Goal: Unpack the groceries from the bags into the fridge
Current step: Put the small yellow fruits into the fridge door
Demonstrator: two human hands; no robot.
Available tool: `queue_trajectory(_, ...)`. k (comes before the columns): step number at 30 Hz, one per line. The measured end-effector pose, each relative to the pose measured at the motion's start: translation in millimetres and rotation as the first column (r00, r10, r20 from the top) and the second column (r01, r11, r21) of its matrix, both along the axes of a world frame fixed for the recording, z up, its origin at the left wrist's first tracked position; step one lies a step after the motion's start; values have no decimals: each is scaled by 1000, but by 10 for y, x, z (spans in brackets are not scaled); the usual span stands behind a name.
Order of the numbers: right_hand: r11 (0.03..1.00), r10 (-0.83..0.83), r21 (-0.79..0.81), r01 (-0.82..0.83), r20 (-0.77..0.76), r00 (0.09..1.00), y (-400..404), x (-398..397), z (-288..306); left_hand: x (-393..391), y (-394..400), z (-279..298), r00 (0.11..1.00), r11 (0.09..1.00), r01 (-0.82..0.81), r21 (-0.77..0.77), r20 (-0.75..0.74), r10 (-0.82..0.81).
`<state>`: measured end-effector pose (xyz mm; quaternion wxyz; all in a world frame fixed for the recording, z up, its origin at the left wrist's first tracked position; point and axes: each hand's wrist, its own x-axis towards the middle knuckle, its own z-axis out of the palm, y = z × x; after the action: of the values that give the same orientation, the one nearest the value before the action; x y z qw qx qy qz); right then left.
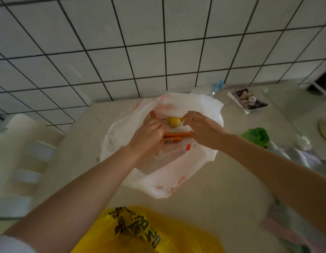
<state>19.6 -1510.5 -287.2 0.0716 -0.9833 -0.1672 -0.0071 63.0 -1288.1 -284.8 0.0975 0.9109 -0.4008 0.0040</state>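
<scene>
Groceries: lying in the open white bag [178, 172] on the countertop [222, 201], with a round yellow fruit [174, 121] near the bag's middle and carrots [176, 134] just on the person's side of it.
Left hand [149, 137]: reaching into the bag just left of the fruit, fingers curling down among the contents; whether it is gripping anything, I cannot tell.
Right hand [204, 130]: working just right of the fruit, thumb and forefinger seeming to pinch a small yellowish bit beside it, other fingers loose.
Step in hand: probably sorting out the first items to lift; nothing is clear of the bag yet.
Next move: likely calling for a firm hold on the fruit or carrots, then lifting clear of the bag's loose rim.
Further from the fruit: yellow bag [149, 232] nearest the person, green bag [256, 136] well to the right, tiled wall [158, 42] beyond.
Fridge: not showing.
</scene>
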Motion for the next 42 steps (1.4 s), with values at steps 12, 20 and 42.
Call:
queue_trajectory(12,789,96,-584,-190,-188,977,-518,1016,-503,917,-469,-662,988,956,131,261,49,-149)
queue_trajectory(20,916,30,-391,-87,-148,988,-657,1249,-839,1180,-607,-953,994,950,107,295,-1,-112)
queue_trajectory(42,981,-148,107,164,-145,978,-404,1109,-795,986,-327,-880,960,963,-167,-210,-258,110)
